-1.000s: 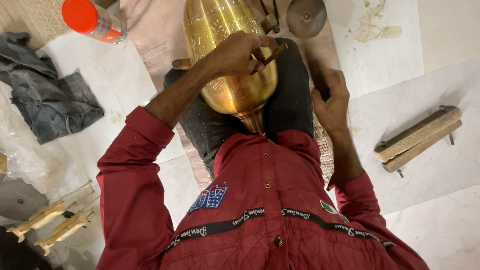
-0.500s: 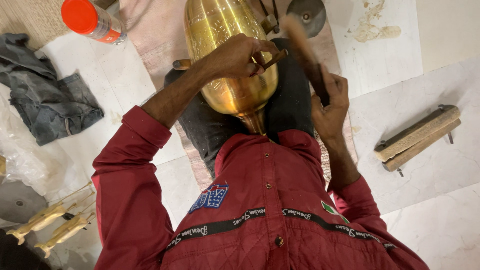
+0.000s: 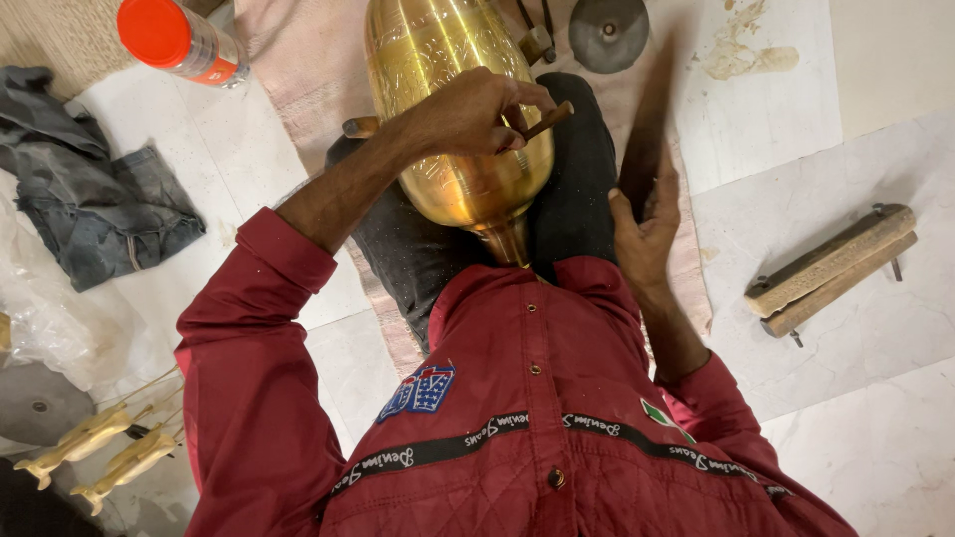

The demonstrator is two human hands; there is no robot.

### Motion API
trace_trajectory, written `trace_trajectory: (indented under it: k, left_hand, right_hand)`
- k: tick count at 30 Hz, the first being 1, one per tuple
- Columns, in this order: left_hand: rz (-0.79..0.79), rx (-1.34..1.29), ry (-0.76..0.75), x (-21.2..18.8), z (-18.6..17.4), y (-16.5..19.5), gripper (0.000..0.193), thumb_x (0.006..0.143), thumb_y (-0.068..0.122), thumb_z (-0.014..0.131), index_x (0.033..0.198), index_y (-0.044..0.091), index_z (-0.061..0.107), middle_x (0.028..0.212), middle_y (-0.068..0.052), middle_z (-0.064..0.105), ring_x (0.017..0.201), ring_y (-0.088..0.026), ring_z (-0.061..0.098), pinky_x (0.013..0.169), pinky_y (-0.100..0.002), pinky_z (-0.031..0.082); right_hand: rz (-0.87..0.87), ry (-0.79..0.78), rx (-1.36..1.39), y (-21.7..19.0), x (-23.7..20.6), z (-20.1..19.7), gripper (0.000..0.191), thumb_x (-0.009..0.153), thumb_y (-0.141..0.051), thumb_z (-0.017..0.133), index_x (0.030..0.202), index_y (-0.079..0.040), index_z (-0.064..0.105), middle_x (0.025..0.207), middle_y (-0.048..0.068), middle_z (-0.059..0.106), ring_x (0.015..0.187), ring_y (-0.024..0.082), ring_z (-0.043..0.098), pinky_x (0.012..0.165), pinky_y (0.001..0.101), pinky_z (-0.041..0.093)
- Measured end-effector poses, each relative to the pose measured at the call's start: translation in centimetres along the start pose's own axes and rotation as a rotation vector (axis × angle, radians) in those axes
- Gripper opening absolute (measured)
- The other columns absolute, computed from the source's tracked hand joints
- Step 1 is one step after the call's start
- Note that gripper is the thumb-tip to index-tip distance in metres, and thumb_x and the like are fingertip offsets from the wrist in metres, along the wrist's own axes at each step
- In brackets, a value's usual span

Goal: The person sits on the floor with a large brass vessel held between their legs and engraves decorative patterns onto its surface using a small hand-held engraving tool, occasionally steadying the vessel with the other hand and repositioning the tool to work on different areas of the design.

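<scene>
the brass vase (image 3: pixel 453 119) lies across the person's lap, on the dark trousers, its narrow neck toward the red shirt and its wide engraved body pointing away toward the floor. the left hand (image 3: pixel 477 109) rests on top of the vase with the fingers curled in, pinching a small punch tool (image 3: pixel 545 119) that pokes out to the right between thumb and fingers, its tip against the brass. the right hand (image 3: pixel 647 224) is just beside the vase on the right, closed round the handle of a mallet (image 3: pixel 652 124) that rises blurred above it, so its shape is hard to tell. the person sits on a pinkish mat (image 3: pixel 298 60) laid on pale floor tiles. at upper left a bottle with an orange cap (image 3: pixel 179 42) lies on its side, with a grey cloth (image 3: pixel 90 199) crumpled below it. at lower left small brass figures (image 3: pixel 95 452) lie near a grey disc (image 3: pixel 35 403). another round dark disc (image 3: pixel 609 30) lies beyond the vase. to the right, well apart, a wooden clamp block (image 3: pixel 831 268) rests on the tiles
</scene>
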State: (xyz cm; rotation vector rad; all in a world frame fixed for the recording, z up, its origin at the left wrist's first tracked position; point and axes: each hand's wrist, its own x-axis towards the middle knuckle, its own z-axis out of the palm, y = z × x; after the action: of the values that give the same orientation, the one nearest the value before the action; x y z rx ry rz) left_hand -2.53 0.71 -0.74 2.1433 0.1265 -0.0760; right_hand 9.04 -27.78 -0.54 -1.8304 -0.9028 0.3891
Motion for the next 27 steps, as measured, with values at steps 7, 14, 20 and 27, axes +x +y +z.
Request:
trace_trajectory:
  k: [7, 14, 20, 27]
  left_hand:
    - [0.011, 0.007, -0.037, 0.3, 0.0, 0.0, 0.05, 0.088, 0.004, 0.077, 0.136, 0.012, 0.066, 0.102, -0.006, 0.08, 0.086, -0.016, 0.079, 0.081, -0.039, 0.063]
    - [0.036, 0.012, -0.041, 0.4, 0.0, 0.0, 0.052, 0.086, 0.005, 0.078, 0.136, 0.012, 0.065, 0.102, -0.006, 0.08, 0.085, -0.017, 0.079, 0.083, -0.04, 0.062]
    - [0.017, 0.008, -0.079, 0.3, -0.1, 0.2, 0.051, 0.087, 0.005, 0.078, 0.136, 0.016, 0.066, 0.1, -0.007, 0.08, 0.085, -0.017, 0.079, 0.082, -0.041, 0.062]
    - [0.023, 0.044, -0.121, 0.4, 0.0, 0.0, 0.049, 0.09, 0.007, 0.077, 0.136, 0.015, 0.065, 0.1, -0.007, 0.08, 0.084, -0.017, 0.078, 0.082, -0.042, 0.062]
  right_hand:
    - [0.133, 0.004, 0.099, 0.3, -0.7, 0.2, 0.076, 0.096, 0.008, 0.06, 0.163, -0.015, 0.033, 0.134, 0.014, 0.057, 0.119, 0.021, 0.06, 0.104, 0.0323, 0.053]
    - [0.135, 0.033, 0.305, 0.4, -1.5, 0.3, 0.074, 0.101, 0.006, 0.059, 0.165, -0.011, 0.026, 0.151, 0.013, 0.05, 0.134, 0.024, 0.055, 0.111, 0.0332, 0.049]
    - [-0.013, 0.035, -0.01, 0.2, -1.6, 0.0, 0.068, 0.098, 0.01, 0.059, 0.161, -0.002, 0.038, 0.141, 0.018, 0.049, 0.135, 0.031, 0.051, 0.116, 0.0367, 0.044]
    - [0.006, 0.016, -0.089, 0.1, -2.0, 0.3, 0.073, 0.095, 0.01, 0.059, 0.162, -0.005, 0.036, 0.141, 0.015, 0.049, 0.131, 0.028, 0.053, 0.115, 0.0394, 0.044]
